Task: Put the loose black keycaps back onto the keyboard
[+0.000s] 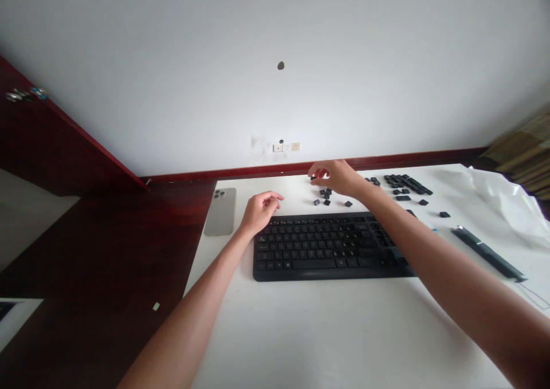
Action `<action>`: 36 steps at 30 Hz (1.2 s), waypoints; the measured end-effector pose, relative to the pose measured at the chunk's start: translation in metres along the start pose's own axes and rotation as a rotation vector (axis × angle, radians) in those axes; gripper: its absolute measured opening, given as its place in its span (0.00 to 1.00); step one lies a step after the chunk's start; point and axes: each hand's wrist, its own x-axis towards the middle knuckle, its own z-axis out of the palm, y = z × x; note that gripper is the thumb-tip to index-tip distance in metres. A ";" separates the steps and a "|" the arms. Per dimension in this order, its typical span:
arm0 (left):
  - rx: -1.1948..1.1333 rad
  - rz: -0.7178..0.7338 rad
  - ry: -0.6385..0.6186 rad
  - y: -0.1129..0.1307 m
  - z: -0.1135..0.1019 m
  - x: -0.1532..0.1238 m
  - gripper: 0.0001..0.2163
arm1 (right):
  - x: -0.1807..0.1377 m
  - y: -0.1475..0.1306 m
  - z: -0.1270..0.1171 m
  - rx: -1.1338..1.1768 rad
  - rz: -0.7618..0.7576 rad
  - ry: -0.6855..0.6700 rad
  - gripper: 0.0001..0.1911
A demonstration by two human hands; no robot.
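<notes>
Fingers of my right hand (pixel 337 175) bend at a far black keycap (pixel 313 178), clamped or not I can't tell; my left hand's (pixel 259 210) are loosely apart, near the keyboard (pixel 305 246).

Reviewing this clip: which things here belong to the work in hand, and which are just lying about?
In the work, it seems:
- black keyboard, near the left hand
- loose black keycaps, some by the right hand

Apparently lying about:
- smartphone
- crumpled white plastic
- floor scrap
</notes>
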 end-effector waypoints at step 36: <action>0.018 -0.018 -0.022 0.005 -0.001 -0.001 0.11 | -0.064 -0.036 0.000 0.049 -0.023 -0.379 0.06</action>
